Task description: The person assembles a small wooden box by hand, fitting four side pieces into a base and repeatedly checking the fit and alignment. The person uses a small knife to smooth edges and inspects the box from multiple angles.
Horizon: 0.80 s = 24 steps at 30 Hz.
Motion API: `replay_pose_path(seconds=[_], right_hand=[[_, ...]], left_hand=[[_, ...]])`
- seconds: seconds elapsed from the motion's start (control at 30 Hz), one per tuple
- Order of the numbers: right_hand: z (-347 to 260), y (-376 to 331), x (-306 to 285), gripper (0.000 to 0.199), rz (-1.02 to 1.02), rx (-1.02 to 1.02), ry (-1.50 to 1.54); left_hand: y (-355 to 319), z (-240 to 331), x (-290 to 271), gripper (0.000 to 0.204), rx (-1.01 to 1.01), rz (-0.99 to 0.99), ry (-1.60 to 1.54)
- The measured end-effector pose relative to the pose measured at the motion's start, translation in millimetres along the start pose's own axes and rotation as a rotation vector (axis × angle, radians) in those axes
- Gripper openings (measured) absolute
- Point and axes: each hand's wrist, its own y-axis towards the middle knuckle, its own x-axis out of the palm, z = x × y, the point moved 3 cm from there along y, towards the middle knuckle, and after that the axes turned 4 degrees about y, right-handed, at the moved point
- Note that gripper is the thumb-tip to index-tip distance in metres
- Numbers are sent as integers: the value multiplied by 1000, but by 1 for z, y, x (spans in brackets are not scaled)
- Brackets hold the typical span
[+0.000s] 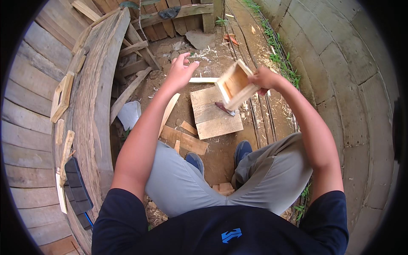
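The dark shirt (221, 231) fills the lower edge. Farther out, the left hand (180, 70) hangs open and empty, fingers spread. Just right of it, the right hand (264, 78) grips a small wooden box (235, 85) by its far edge, above a board (214, 112).

Hammer (225, 109) (mostly hidden behind wooden box (235, 85))

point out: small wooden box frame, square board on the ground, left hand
small wooden box frame (235, 85), head view, inner face
square board (212, 117), head view, bare middle of its top
left hand (180, 70), head view, back of the hand
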Motion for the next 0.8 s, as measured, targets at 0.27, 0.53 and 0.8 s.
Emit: replay_pose_path(seconds=[0.27,0.53,0.8], right_hand=[[17,-4,-3,46,-139,147,-697],[3,-6,3,64,-165,-12,-431],[-28,-35,-3,63,-177,-130,-49]], left_hand=[[-2,5,-8,44,107,0,34],[-15,17,-6,39,113,-125,5],[-16,2,3,57,75,-236,165]])
